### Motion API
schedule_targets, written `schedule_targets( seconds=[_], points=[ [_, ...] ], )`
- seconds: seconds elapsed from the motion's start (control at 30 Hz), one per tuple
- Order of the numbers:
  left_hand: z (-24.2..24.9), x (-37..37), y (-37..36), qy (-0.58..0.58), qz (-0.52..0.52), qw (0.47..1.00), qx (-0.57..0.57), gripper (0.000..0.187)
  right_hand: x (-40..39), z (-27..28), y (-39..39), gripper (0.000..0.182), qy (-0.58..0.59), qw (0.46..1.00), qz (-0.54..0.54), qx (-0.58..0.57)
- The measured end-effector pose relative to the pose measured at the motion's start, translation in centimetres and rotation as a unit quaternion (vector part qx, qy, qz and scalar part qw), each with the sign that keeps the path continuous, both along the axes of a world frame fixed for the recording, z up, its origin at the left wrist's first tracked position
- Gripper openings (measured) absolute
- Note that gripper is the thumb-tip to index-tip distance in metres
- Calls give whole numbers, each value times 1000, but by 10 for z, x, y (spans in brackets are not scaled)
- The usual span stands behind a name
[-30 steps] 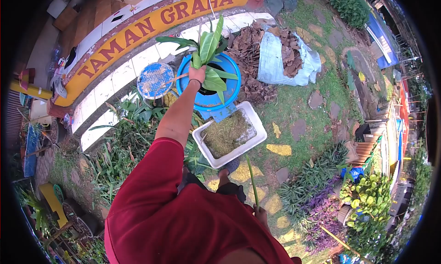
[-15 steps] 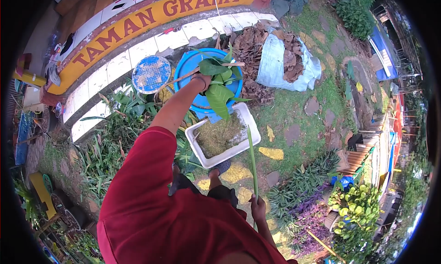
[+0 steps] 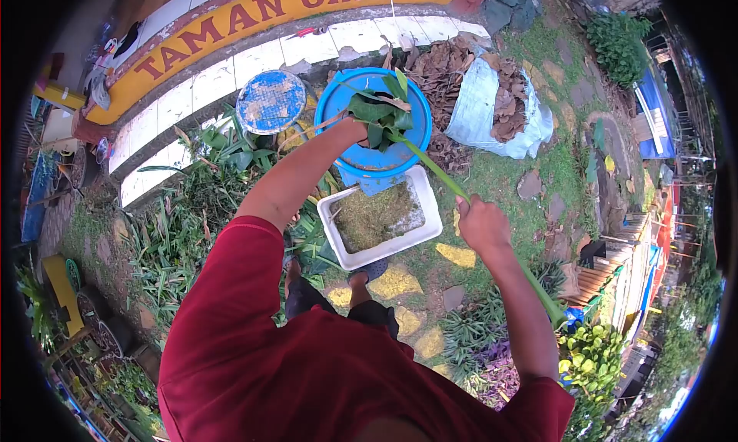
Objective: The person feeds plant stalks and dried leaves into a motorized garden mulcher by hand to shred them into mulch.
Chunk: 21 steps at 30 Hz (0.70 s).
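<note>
My left hand reaches down into a round blue tub, among large green leaves. The leaves cover its fingers, so its grip cannot be seen. A wooden stick lies in the tub close to the wrist. My right hand is closed around a long green stalk. One end of the stalk reaches the leaves in the tub, while its thicker end extends down along my right forearm. Just below the tub sits a white basin with dry, mossy-looking bits inside.
A blue-topped bucket stands left of the tub. Dry brown leaves and a pale blue sack lie to its right. A tiled ledge runs behind. Cut greenery covers the left ground; yellow stepping stones surround my feet.
My right hand has come up and forward with the stalk, bringing its end to the tub. My left hand has pushed lower among the leaves, which are now more bunched inside the tub.
</note>
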<state>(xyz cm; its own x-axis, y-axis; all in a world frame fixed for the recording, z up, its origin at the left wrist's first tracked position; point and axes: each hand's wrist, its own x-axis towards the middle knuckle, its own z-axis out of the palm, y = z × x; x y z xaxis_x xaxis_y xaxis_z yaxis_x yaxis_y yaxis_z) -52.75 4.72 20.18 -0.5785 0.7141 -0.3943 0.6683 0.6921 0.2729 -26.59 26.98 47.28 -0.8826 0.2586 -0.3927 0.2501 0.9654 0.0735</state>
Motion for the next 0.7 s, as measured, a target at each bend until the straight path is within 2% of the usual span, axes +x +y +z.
schedule_targets(
  seconds=[0.03,0.07,0.17,0.2,0.23,0.3,0.33,0.4,0.43,0.5,0.53,0.57,0.63,0.67,0.7],
  points=[
    [-5,-1,-6,34,23,988,146,27,-15,-5,-6,41,-4,1000,22,18],
    [140,36,-16,-4,28,987,158,30,-31,-12,-14,40,-5,998,45,36],
    [135,19,-23,4,-18,993,117,35,-83,-35,-47,31,-24,992,92,88],
    [123,15,-30,-60,68,989,119,41,-97,-47,-57,28,-41,987,110,108],
    [134,19,-42,-60,67,989,116,41,-105,-49,-67,28,-40,988,109,105],
    [155,30,-73,-98,190,973,89,44,-116,-46,-83,23,-69,969,188,145],
    [143,35,-92,-98,191,972,90,44,-116,-40,-83,23,-69,969,189,146],
    [106,48,-121,-38,188,979,76,51,-113,-14,-69,37,-56,968,201,142],
    [104,57,-124,-39,188,978,79,51,-109,8,-64,39,-53,972,185,132],
    [97,76,-128,-79,231,968,66,62,-97,57,-55,43,-49,975,178,127],
    [85,81,-123,-136,248,953,107,68,-89,77,-49,45,-46,973,183,130],
    [79,87,-117,-140,251,951,110,68,-80,93,-43,44,-40,975,180,128],
    [72,93,-103,-48,292,954,50,65,-69,125,-41,44,-31,974,181,130],
    [65,93,-101,-13,309,947,82,50,-63,142,-43,45,-31,974,178,140],
    [64,91,-105,-15,312,947,83,50,-60,151,-46,46,-31,973,175,148]
  ],
)
